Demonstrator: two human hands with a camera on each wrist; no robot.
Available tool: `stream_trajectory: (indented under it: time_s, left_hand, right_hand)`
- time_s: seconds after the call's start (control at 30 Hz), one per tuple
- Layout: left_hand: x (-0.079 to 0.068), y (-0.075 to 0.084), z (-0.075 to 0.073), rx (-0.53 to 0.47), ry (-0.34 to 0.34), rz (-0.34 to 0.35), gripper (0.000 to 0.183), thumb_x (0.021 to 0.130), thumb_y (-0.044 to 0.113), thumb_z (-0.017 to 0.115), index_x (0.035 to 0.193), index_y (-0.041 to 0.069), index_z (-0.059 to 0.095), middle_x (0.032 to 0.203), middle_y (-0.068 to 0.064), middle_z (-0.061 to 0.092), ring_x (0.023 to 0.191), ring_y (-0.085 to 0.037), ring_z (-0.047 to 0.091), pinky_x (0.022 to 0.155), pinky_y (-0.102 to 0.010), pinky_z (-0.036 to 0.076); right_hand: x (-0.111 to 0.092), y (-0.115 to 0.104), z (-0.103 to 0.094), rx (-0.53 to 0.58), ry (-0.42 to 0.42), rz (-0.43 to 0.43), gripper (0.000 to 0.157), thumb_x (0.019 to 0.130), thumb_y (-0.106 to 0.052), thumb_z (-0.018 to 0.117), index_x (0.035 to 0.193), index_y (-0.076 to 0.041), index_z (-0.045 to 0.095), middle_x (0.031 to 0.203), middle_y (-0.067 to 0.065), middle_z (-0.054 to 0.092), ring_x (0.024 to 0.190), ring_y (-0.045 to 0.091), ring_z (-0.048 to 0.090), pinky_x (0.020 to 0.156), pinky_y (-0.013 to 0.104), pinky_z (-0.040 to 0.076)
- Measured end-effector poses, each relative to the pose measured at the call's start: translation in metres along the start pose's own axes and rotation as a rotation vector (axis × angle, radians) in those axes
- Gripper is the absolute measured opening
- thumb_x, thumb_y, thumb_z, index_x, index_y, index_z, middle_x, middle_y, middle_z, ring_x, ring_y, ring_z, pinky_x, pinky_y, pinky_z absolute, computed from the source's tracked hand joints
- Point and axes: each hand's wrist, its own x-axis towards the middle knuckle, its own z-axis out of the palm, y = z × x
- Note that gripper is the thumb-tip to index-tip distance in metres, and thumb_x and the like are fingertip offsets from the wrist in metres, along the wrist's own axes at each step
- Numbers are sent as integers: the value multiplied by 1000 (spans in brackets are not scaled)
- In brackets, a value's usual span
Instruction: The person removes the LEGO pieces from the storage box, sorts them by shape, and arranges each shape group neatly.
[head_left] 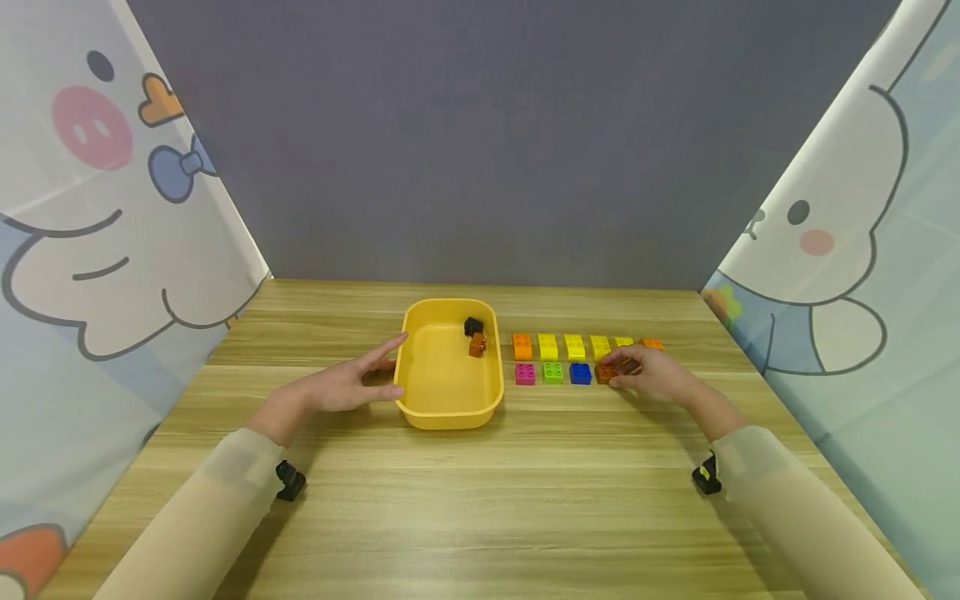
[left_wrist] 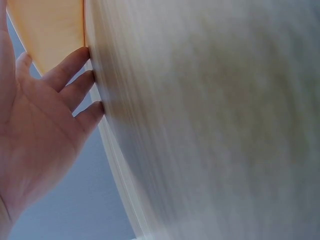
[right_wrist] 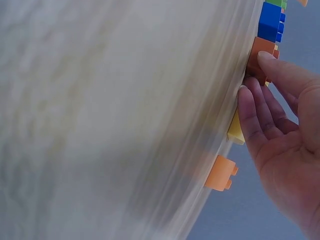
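Observation:
My left hand (head_left: 337,386) is at the left wall of a yellow plastic bin (head_left: 450,422), its fingers spread and fairly straight, the tips against the wall. Inside the bin, near its right side, lie a black building block (head_left: 472,326) and a brown-orange one (head_left: 477,345). On the right, my right hand (head_left: 651,375) pinches a brown building block (right_wrist: 260,55) at the right end of the front row. The right wrist view shows the thumb on one face of it and fingertips by the opposite side. A blue block (head_left: 580,373) sits just left of it.
A green block (head_left: 552,372) and a pink block (head_left: 525,373) continue the front row. Behind them runs a row with an orange block (head_left: 522,347), several yellow blocks (head_left: 574,347) and another orange block (head_left: 652,343). A grey panel (head_left: 480,150) rises behind the wooden table (head_left: 480,517).

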Motion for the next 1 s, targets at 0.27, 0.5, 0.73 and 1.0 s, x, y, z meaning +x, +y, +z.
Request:
stream_trajectory:
  time_s: [0.27, 0.5, 0.73, 1.0]
  left_hand:
    - [-1, 1, 2, -1, -1, -3, 102, 105, 53, 72, 178, 36, 3, 174, -25, 40, 164, -51, 31, 130, -79, 17]
    - [2, -2, 1, -2, 4, 2, 101, 105, 54, 72, 178, 39, 4, 174, -23, 40, 164, -50, 31, 130, -78, 18]
    - [1, 0, 0, -4, 5, -9, 101, 104, 55, 72, 177, 41, 4, 174, -21, 42, 165, -49, 31, 131, -78, 18]
    - [0, 0, 0, -11, 3, 1, 101, 105, 52, 73, 178, 39, 5, 173, -22, 43, 165, -49, 31, 131, -78, 18]
  right_hand:
    - [-2, -2, -1, 7, 13, -13, 43, 100, -15, 82, 139, -1, 69, 136, 25, 69, 109, 33, 73, 91, 48, 64]
    - [-3, -12, -6, -26, 128, -75, 39, 103, -18, 78, 136, 0, 70, 131, 25, 70, 98, 26, 66, 75, 33, 56]
    - [13, -48, -3, -15, 161, -141, 37, 108, -21, 72, 140, -2, 69, 136, 20, 69, 104, 27, 66, 83, 36, 59]
    - [54, -111, 22, 16, 112, -260, 38, 109, -23, 71, 143, -7, 68, 142, 15, 68, 120, 35, 65, 102, 53, 56]
